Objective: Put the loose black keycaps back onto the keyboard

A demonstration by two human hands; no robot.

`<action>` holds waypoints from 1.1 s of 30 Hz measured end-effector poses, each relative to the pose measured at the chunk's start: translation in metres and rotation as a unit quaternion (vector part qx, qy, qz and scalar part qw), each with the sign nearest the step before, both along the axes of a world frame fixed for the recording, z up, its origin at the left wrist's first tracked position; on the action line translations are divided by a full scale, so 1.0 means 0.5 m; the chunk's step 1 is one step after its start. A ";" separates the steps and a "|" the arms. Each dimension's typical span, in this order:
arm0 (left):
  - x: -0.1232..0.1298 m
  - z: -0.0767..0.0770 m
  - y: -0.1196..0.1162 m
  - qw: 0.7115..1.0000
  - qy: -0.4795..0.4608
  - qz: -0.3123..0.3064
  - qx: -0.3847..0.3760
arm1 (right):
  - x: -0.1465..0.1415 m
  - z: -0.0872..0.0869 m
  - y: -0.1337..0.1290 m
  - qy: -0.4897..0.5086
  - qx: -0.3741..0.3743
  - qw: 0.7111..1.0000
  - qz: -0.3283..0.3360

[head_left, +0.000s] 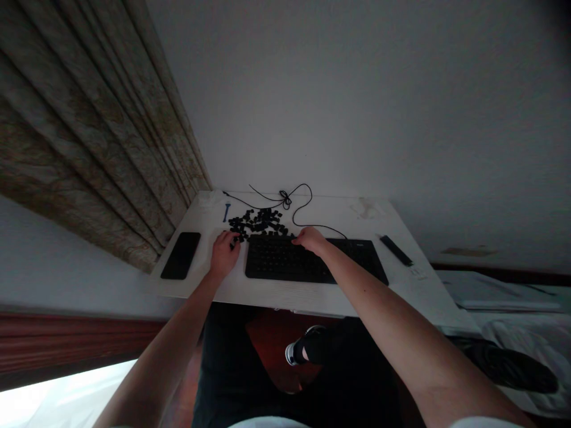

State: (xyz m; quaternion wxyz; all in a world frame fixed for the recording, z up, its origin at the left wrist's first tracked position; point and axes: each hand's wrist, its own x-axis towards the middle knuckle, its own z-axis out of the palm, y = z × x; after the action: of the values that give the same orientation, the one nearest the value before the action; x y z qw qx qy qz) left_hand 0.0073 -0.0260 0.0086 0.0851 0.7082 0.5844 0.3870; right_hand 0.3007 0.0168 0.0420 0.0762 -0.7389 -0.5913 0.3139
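Observation:
A black keyboard point(314, 260) lies on a white desk point(357, 209), and many of its keys look bare or dark, too small to make out. Just above it is a loose heap of black keycaps point(257, 221). My left hand point(224, 254) reaches the heap's lower edge, with its fingertips among the keycaps beside the keyboard's top left corner. My right hand point(311, 239) rests at the keyboard's top edge, fingers curled down. Whether either hand holds a keycap is hidden at this size.
A black phone point(181, 255) lies at the desk's left, and a small blue tool point(226, 211) lies behind the heap. A looped black cable point(289, 202) runs across the back. A dark slim bar point(396, 250) lies on the right. A curtain point(89, 137) hangs left; a bed point(521, 345) lies right.

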 end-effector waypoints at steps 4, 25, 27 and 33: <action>-0.022 -0.005 -0.016 1.000 0.005 0.004 -0.025 | 0.000 -0.005 -0.002 0.006 0.004 1.000 -0.004; -0.056 0.016 -0.012 0.988 0.122 -0.063 -0.072 | 0.001 -0.018 -0.023 0.017 0.036 0.998 -0.040; -0.044 0.020 -0.008 0.988 0.133 -0.041 -0.068 | 0.000 -0.016 -0.027 0.019 0.036 0.998 -0.043; 0.004 0.018 0.009 0.974 0.216 -0.012 -0.059 | -0.002 -0.009 -0.032 0.010 0.041 0.998 -0.038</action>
State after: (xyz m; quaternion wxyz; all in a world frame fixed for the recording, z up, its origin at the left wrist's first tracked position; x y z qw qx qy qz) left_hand 0.0091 -0.0216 0.0174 0.0032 0.7756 0.6024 0.1884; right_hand 0.2996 0.0008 0.0373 0.1243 -0.7539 -0.5745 0.2935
